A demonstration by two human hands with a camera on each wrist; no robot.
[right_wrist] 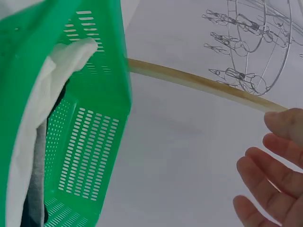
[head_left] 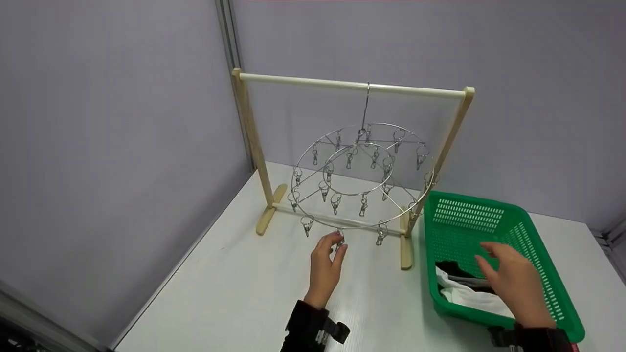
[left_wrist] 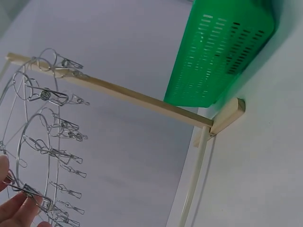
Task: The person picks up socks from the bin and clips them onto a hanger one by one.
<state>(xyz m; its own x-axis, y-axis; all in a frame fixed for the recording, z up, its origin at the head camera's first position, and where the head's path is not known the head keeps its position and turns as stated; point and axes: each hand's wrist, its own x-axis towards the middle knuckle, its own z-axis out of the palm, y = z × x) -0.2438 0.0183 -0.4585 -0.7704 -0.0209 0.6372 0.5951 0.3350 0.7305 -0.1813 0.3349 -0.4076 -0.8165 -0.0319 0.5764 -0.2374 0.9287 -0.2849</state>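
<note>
A round wire drying hanger [head_left: 342, 226] with several metal clips hangs by its hook from a wooden rack. At its front rim my left hand [head_left: 324, 271] holds a metal clip [head_left: 341, 238] between thumb and fingers. The left wrist view shows those fingers [left_wrist: 21, 210] around the clip's wire, partly cut off by the frame edge. My right hand [head_left: 516, 281] hovers over the green basket [head_left: 538, 254], fingers apart and holding nothing. White cloth [head_left: 472, 297] lies in the basket's near end, beside grey cloth [head_left: 472, 282] and black cloth [head_left: 450, 267].
The rack's top bar [head_left: 303, 82] spans two wooden posts, with a foot [head_left: 407, 254] close to the basket's left side. All stand on a white table [head_left: 234, 293]. Grey-white panels [head_left: 538, 107] rise behind and at the left.
</note>
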